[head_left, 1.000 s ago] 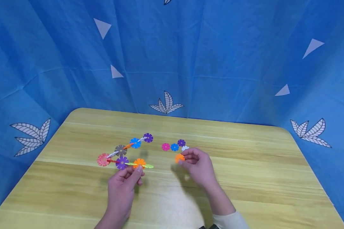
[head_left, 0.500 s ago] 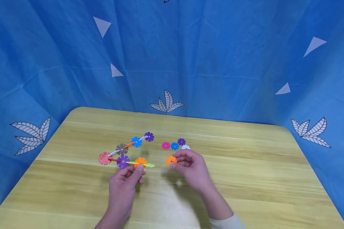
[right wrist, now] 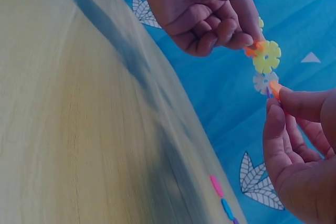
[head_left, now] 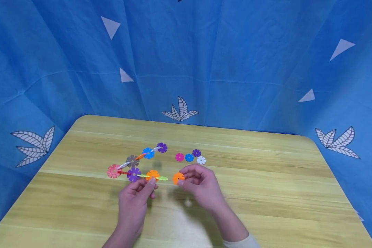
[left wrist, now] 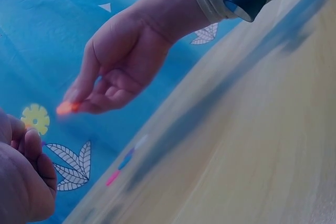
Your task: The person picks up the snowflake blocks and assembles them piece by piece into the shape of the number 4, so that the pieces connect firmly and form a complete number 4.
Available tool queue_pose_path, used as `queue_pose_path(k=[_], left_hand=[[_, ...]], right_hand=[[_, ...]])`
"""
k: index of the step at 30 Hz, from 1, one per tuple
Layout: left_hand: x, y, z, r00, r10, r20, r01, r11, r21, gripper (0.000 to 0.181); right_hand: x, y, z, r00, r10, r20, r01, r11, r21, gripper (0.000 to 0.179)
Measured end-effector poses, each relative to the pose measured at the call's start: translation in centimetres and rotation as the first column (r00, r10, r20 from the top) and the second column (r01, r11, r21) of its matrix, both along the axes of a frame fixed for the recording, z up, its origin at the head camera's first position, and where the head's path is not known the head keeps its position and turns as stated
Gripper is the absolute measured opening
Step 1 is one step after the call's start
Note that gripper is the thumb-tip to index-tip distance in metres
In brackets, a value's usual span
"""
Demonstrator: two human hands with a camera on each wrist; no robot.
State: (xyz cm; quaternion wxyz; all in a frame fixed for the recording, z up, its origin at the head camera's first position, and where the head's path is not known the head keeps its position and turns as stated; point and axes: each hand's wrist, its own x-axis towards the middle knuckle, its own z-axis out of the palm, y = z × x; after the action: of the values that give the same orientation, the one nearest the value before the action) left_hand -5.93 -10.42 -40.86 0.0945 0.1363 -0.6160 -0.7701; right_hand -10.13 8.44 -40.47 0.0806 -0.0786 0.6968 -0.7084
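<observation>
My left hand (head_left: 134,203) pinches an orange notched disc (head_left: 153,175) between thumb and fingers. It belongs to a V-shaped chain of interlocked snowflake discs. From a pink-red disc (head_left: 114,171), one arm runs through a purple disc (head_left: 134,174) to a yellow-green disc (head_left: 162,178) at the free right end. The other arm goes through a grey disc (head_left: 132,161) and a blue disc (head_left: 148,153) to a purple disc (head_left: 162,147). My right hand (head_left: 201,186) pinches a loose orange disc (head_left: 178,178), a short gap right of the yellow-green end. Both hands are raised over the table.
Several loose discs lie on the wooden table (head_left: 266,179) beyond my right hand: pink (head_left: 179,157), blue (head_left: 189,157), purple (head_left: 196,153) and white (head_left: 201,160). A blue patterned curtain (head_left: 235,69) surrounds the table's back and sides.
My right hand has moved left with the orange disc, closing in on the chain's yellow-green end and uncovering the white disc. My left hand and the chain have barely shifted.
</observation>
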Motion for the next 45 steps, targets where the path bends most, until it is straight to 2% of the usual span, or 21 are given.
queue_pose_path(k=[16, 31, 40, 45], left_hand=[[0.3, -0.1, 0.0, 0.999, -0.036, 0.007, 0.036, 0.999, 0.007, 0.014], [0.5, -0.3, 0.0, 0.998, -0.065, 0.016, 0.065, 0.998, -0.010, 0.015], [0.5, -0.3, -0.1, 0.996, -0.084, -0.010, 0.083, 0.995, -0.063, 0.014], [0.5, -0.2, -0.1, 0.994, -0.099, -0.045, 0.096, 0.994, -0.049, 0.016]], right_hand=[[0.4, -0.8, -0.1, 0.996, 0.051, -0.077, -0.053, 0.998, -0.020, 0.024], [0.8, -1.3, 0.1, 0.994, 0.014, -0.110, -0.015, 1.000, -0.012, 0.020], [0.9, -1.5, -0.3, 0.998, -0.008, -0.063, 0.005, 0.999, -0.040, 0.021], [0.9, -1.8, -0.3, 0.999, 0.000, -0.036, -0.004, 0.995, -0.099, 0.021]])
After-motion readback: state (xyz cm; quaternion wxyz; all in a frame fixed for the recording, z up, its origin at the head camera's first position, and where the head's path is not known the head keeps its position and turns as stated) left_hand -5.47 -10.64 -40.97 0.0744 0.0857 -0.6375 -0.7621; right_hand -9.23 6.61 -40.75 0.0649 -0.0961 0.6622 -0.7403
